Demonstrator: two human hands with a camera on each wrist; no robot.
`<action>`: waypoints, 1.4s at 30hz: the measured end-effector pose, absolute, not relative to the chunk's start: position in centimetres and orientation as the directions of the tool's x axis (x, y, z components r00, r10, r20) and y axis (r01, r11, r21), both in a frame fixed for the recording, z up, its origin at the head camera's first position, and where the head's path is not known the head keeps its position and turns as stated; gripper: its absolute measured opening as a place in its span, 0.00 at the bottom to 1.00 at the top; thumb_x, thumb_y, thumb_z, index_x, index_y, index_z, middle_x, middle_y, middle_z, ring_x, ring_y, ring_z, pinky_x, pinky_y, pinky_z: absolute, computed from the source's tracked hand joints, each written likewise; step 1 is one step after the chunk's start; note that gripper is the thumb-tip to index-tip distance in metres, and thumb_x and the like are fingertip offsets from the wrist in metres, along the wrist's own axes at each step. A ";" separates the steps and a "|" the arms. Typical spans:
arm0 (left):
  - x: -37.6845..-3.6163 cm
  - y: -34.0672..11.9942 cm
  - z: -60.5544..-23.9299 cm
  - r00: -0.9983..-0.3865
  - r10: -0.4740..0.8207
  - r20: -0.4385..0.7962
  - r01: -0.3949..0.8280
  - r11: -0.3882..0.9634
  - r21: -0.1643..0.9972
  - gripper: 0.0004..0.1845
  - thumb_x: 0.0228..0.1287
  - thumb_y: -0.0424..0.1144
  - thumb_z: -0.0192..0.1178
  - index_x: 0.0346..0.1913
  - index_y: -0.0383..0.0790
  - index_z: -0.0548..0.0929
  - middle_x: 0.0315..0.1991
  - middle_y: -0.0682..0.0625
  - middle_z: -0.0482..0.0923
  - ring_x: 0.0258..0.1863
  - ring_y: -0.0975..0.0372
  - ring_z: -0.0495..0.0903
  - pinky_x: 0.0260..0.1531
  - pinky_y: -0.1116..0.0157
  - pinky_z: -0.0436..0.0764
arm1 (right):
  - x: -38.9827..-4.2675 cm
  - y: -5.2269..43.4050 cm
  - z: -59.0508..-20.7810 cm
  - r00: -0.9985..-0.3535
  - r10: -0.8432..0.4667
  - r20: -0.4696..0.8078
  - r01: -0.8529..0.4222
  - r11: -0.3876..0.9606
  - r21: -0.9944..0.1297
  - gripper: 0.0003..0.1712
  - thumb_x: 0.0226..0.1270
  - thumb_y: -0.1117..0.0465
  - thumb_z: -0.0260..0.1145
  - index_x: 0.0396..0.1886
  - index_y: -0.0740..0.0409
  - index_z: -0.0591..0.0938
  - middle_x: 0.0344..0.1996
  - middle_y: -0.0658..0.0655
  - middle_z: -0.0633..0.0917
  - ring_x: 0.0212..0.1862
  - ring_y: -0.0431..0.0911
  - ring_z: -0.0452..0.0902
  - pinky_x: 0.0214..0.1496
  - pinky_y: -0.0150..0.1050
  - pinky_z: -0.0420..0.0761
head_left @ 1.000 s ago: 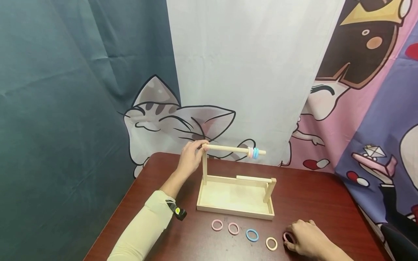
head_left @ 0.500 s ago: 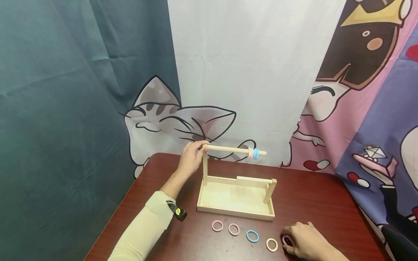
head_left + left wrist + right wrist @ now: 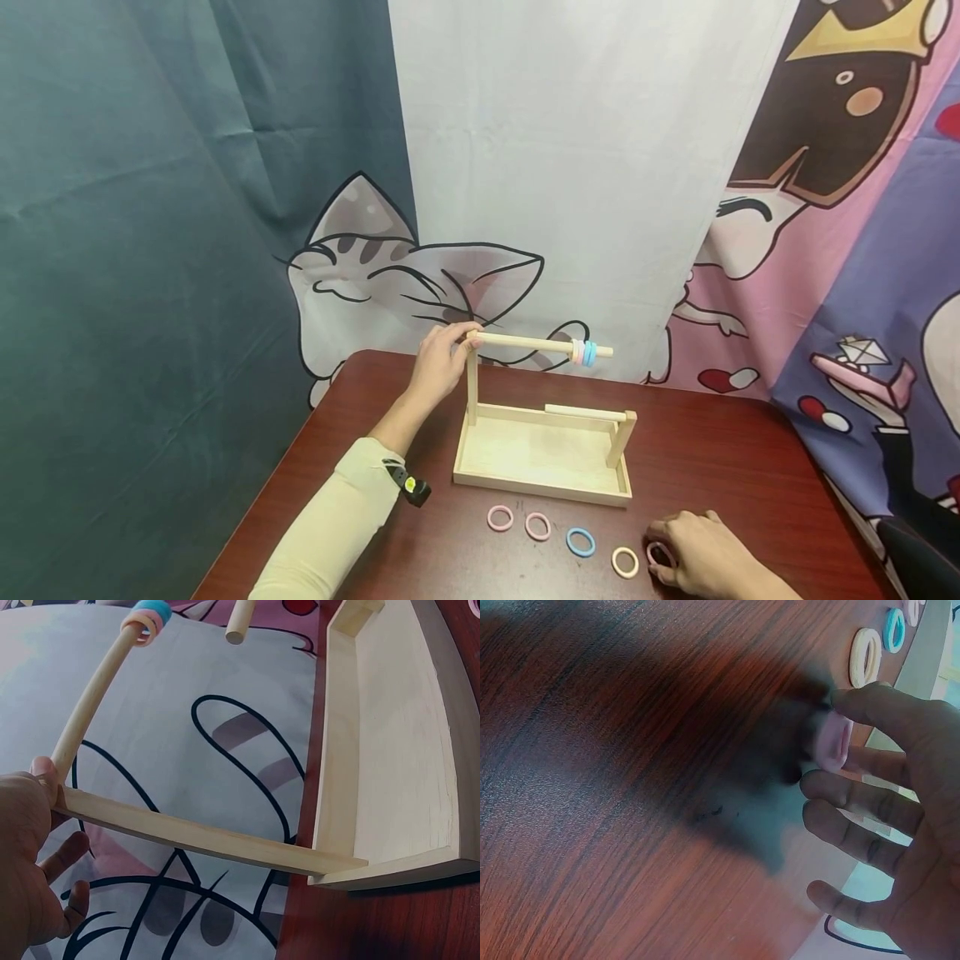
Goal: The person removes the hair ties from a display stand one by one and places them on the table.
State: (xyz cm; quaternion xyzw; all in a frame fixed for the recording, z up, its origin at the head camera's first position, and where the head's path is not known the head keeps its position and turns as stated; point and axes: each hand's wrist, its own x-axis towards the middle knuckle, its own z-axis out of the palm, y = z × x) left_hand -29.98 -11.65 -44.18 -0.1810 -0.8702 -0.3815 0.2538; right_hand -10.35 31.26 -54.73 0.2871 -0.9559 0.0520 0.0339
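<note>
Your left hand [image 3: 444,360] grips the near end of the round wooden dowel [image 3: 525,342], keeping it level atop the tall post of the pale wooden tray stand [image 3: 542,482]. Two hair rings, pink and blue [image 3: 584,353], already sit near the dowel's far, free end. Your right hand [image 3: 693,552] is down on the dark red-brown wooden table [image 3: 720,454], in front of the stand and off to its right, thumb and forefinger pinching a pink elastic ring [image 3: 834,744] that looks barely lifted. This reads as the pick-up step. Next, I judge, you carry that ring up to the dowel's free end and thread it on. Four more rings [image 3: 562,538] lie in a row before the stand.
</note>
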 end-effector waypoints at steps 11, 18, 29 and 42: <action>-30.0 -11.8 -44.1 -0.798 0.152 0.583 0.527 0.647 0.551 0.17 0.75 0.49 0.69 0.60 0.48 0.91 0.53 0.47 0.93 0.50 0.49 0.89 0.56 0.44 0.85 | -10.8 31.5 -53.8 -0.834 -0.532 0.147 -0.544 0.837 -0.058 0.15 0.59 0.41 0.84 0.33 0.33 0.84 0.29 0.31 0.80 0.31 0.27 0.71 0.30 0.41 0.68; -30.1 -11.9 -44.0 -0.799 0.159 0.580 0.535 0.629 0.564 0.17 0.75 0.48 0.69 0.60 0.48 0.91 0.52 0.46 0.93 0.46 0.51 0.90 0.55 0.46 0.87 | -12.2 31.6 -51.6 -0.827 -0.495 0.265 -0.506 0.862 0.030 0.21 0.58 0.41 0.85 0.43 0.48 0.92 0.38 0.44 0.92 0.36 0.44 0.90 0.35 0.48 0.87; -29.9 -11.9 -44.3 -0.800 0.161 0.577 0.534 0.629 0.565 0.15 0.73 0.45 0.71 0.59 0.48 0.91 0.53 0.47 0.93 0.43 0.52 0.90 0.51 0.48 0.87 | -15.4 31.7 -47.3 -0.807 -0.437 0.396 -0.486 0.874 -0.026 0.16 0.61 0.48 0.84 0.43 0.49 0.91 0.36 0.46 0.89 0.34 0.44 0.86 0.38 0.51 0.86; -30.1 -11.8 -43.8 -0.802 0.162 0.576 0.535 0.623 0.570 0.16 0.74 0.44 0.70 0.60 0.45 0.91 0.53 0.45 0.92 0.43 0.51 0.90 0.51 0.47 0.88 | -18.5 30.9 -44.1 -0.808 -0.364 0.464 -0.459 0.882 -0.106 0.21 0.65 0.51 0.83 0.52 0.58 0.92 0.46 0.61 0.92 0.48 0.62 0.91 0.50 0.65 0.87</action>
